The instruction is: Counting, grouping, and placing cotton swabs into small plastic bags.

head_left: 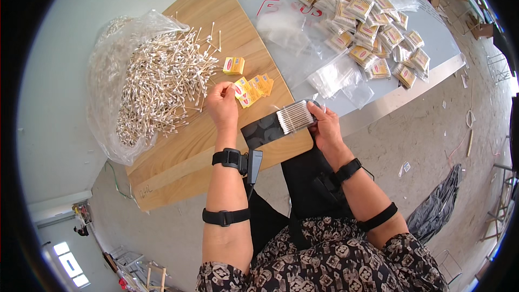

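My left hand (223, 104) pinches the edge of a yellow printed card (240, 88) between thumb and fingertips. Under and beside it, more yellow cards (254, 93) are fanned out on the wooden board. A neat stack of these cards (234, 65) lies just beyond. My right hand (327, 127) is closed around the right end of a row of cotton swabs (294, 117), which seems to be in a clear bag. The swabs lie over a dark flat strip (260, 132) that reaches out to the left above the board's near edge.
A large clear bag (108, 75) spills loose cotton swabs (162, 81) over the left of the wooden board (186, 159). Flat empty plastic bags (332, 78) lie on the grey table (281, 59). Filled swab packs (367, 27) are heaped at the far right. Black plastic (438, 200) lies on the floor.
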`<action>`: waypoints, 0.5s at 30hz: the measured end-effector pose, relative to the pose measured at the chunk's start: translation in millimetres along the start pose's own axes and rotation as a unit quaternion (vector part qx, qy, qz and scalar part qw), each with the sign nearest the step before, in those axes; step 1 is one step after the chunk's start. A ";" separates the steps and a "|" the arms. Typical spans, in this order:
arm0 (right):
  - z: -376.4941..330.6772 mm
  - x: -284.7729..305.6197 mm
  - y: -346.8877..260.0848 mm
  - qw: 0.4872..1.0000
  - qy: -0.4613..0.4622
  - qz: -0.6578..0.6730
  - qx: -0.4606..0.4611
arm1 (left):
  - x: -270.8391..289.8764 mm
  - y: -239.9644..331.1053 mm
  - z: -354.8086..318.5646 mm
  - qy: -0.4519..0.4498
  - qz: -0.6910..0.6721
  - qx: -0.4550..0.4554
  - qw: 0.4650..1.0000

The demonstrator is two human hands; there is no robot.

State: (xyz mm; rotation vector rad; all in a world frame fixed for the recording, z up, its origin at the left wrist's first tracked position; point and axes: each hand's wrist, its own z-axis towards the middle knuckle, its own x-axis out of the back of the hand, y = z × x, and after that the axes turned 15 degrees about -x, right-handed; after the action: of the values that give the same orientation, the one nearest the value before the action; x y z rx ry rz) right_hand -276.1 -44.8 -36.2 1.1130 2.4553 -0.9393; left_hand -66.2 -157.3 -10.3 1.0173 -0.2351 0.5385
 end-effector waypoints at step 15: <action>0.4 -2.2 -1.0 1.000 -0.003 0.008 -0.007 | 4.0 64.2 -55.0 -0.124 -0.025 0.174 0.977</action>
State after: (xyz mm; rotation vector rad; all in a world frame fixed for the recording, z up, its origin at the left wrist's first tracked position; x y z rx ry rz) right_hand -275.4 -46.8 -35.0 1.1228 2.4409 -0.9172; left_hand -100.0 -82.7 10.8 1.4306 -0.3439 0.4135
